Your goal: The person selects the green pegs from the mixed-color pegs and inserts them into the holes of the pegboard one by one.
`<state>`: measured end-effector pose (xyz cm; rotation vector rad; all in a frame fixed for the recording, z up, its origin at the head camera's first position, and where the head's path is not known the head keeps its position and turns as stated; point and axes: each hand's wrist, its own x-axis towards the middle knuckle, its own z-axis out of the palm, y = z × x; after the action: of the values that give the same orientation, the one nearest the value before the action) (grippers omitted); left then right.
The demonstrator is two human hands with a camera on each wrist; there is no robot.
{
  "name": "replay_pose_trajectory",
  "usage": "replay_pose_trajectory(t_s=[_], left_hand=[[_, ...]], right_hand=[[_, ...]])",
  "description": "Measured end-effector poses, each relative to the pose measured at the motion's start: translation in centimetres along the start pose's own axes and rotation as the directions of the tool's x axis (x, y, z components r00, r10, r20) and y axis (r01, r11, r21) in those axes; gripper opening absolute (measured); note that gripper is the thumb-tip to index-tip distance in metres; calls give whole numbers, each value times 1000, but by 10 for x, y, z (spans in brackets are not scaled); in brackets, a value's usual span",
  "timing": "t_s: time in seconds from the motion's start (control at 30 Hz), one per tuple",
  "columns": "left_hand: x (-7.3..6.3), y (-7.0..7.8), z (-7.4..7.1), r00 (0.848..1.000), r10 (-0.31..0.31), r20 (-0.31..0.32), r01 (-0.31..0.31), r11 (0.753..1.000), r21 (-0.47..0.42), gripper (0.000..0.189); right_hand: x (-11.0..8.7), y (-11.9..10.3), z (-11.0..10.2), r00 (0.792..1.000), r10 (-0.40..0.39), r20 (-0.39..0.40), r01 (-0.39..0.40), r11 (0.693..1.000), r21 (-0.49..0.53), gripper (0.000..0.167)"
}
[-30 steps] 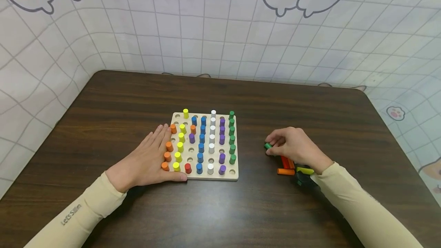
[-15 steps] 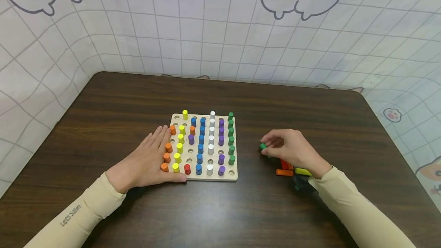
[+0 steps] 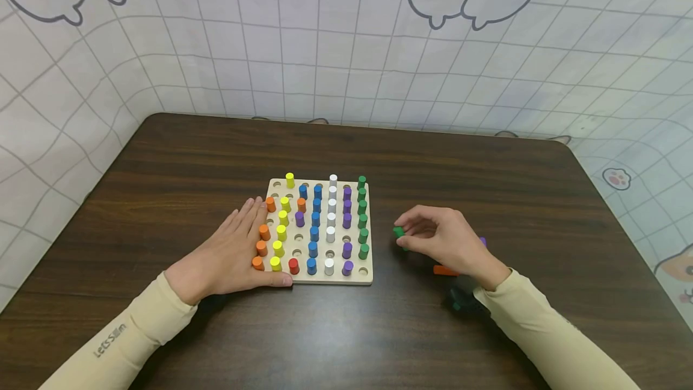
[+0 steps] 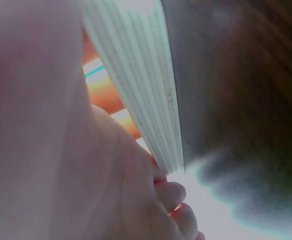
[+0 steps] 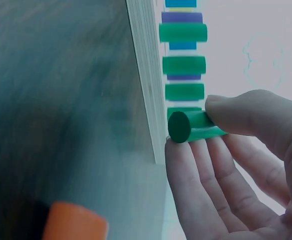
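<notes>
A wooden pegboard (image 3: 325,280) lies on the table, filled with rows of coloured pegs. My left hand (image 3: 233,251) rests flat along its left edge, fingers straight, thumb on the front left corner. In the left wrist view the board's layered side edge (image 4: 140,75) shows beside the palm. To the right of the board, my right hand (image 3: 444,236) pinches a green peg (image 5: 198,126) between thumb and fingertips. Green pegs stand along the board's right column, with an open hole (image 3: 363,271) at its front end. Other holes also show, such as one in the third column (image 3: 298,238).
Loose pegs lie on the dark wooden table (image 3: 346,336) by my right wrist: an orange peg (image 3: 445,270) and a purple peg (image 3: 483,241), others hidden under the hand. A dark wrist camera (image 3: 464,294) sits below that wrist. A grid-patterned cloth (image 3: 346,35) rises behind the table.
My right hand has moved left toward the board with the green peg, away from the loose pegs. The left hand has stayed at the board's left edge.
</notes>
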<state>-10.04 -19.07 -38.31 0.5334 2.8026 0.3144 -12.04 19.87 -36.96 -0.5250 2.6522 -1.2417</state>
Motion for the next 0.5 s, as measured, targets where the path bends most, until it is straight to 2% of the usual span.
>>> replay_pose_trajectory(t_s=[0.5], left_hand=[[1, -2, 1, 1000, -2, 3, 2, 1000, 5, 138]], right_hand=[[-2, -6, 16, 998, -59, 20, 55, 987, 150, 24]])
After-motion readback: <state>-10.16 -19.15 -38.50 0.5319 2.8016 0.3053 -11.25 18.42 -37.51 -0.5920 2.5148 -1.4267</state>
